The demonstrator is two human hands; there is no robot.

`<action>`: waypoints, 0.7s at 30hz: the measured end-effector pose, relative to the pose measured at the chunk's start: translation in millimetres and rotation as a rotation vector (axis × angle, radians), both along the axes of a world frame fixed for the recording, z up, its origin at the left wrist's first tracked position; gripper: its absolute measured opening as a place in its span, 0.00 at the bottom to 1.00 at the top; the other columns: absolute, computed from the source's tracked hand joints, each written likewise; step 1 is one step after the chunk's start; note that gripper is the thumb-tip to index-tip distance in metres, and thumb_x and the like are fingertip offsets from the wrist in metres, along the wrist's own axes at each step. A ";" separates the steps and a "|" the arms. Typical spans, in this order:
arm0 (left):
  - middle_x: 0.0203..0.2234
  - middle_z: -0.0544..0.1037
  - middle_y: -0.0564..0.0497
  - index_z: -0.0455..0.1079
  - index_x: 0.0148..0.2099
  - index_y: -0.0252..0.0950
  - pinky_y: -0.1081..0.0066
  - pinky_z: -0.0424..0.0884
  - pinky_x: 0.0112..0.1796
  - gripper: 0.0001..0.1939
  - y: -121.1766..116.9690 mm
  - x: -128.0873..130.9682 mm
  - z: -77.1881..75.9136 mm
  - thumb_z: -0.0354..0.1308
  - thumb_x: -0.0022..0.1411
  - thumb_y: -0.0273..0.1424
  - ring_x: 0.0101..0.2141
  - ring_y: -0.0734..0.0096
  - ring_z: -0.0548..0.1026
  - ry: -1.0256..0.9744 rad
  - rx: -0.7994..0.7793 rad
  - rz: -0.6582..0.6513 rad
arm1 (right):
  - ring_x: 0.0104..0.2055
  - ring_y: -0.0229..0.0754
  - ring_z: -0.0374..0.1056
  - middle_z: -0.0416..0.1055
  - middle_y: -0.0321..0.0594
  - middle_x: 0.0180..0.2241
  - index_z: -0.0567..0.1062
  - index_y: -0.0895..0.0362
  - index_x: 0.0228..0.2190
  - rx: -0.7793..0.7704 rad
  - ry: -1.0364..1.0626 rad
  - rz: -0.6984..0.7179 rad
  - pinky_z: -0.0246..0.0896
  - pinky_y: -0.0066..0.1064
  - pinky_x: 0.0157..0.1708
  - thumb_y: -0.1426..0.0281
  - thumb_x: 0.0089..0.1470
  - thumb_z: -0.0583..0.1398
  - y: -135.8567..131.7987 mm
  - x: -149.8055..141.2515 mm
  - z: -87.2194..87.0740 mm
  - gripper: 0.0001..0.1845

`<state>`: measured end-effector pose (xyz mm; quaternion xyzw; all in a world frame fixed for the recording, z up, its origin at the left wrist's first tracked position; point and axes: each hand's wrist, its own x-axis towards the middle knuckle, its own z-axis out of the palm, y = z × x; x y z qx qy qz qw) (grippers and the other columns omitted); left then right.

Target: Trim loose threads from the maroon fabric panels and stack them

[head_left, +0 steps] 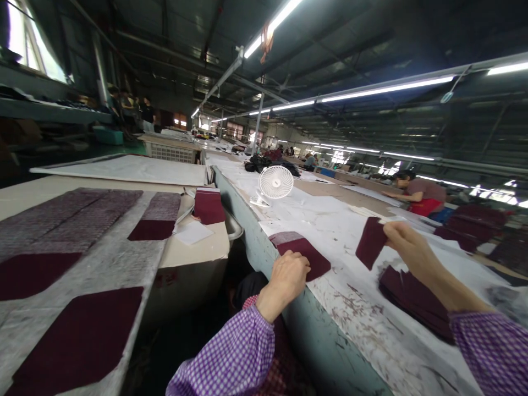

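On the table edge in front of me lies a maroon fabric piece point(317, 260) with a greyish strip along its far end. My left hand point(287, 276) is on its near side, fingers curled together against the cloth; the fingertips are partly hidden. Off to the right, my right hand point(406, 245) pinches a smaller maroon fabric panel point(370, 243) by its edge, holding it up above the table. Beneath my right forearm sits a stack of dark maroon fabric pieces point(412, 297), partly covered by the arm.
A white fan point(276, 182) stands farther along the paper-covered table point(346, 322). On the left, a lower table carries several maroon pieces point(82, 335) and a maroon stack point(209, 207). A gap separates the tables. A co-worker point(418, 192) leans over at the right.
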<state>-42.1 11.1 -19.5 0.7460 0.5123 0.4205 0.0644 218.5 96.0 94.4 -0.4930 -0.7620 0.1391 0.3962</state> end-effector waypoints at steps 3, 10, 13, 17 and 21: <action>0.35 0.76 0.46 0.69 0.46 0.35 0.65 0.68 0.41 0.13 -12.0 8.1 11.2 0.47 0.65 0.33 0.37 0.63 0.73 -0.285 -0.021 -0.063 | 0.32 0.45 0.65 0.71 0.40 0.29 0.71 0.53 0.31 -0.025 -0.360 0.175 0.62 0.38 0.36 0.54 0.56 0.51 -55.0 -21.9 -3.3 0.17; 0.44 0.71 0.43 0.62 0.54 0.33 0.61 0.67 0.47 0.25 -18.6 28.5 7.1 0.60 0.54 0.29 0.43 0.59 0.71 -0.320 -0.161 -0.140 | 0.42 0.46 0.69 0.74 0.42 0.41 0.77 0.52 0.40 -0.383 -0.628 0.648 0.62 0.36 0.44 0.60 0.59 0.52 -125.4 -46.8 -6.3 0.16; 0.43 0.70 0.45 0.62 0.54 0.37 0.62 0.65 0.50 0.28 -18.8 36.3 4.7 0.54 0.50 0.17 0.45 0.60 0.69 -0.244 -0.115 -0.160 | 0.36 0.45 0.70 0.75 0.43 0.34 0.76 0.54 0.34 -0.305 -0.489 0.447 0.65 0.36 0.39 0.57 0.58 0.52 -100.0 -33.8 -14.5 0.19; 0.42 0.69 0.48 0.62 0.55 0.40 0.67 0.67 0.47 0.32 -18.8 39.7 9.6 0.48 0.48 0.13 0.43 0.66 0.69 -0.230 -0.061 -0.302 | 0.50 0.50 0.65 0.67 0.49 0.52 0.65 0.54 0.53 -0.278 -0.229 0.292 0.62 0.43 0.47 0.55 0.48 0.61 -50.3 -20.3 -48.2 0.33; 0.39 0.71 0.49 0.67 0.51 0.38 0.67 0.68 0.45 0.27 -16.0 29.9 18.1 0.53 0.48 0.14 0.41 0.68 0.70 -0.494 -0.128 -0.345 | 0.45 0.48 0.69 0.72 0.45 0.42 0.55 0.57 0.60 -0.564 -0.074 0.413 0.63 0.44 0.45 0.57 0.46 0.63 -37.6 -24.2 -62.8 0.44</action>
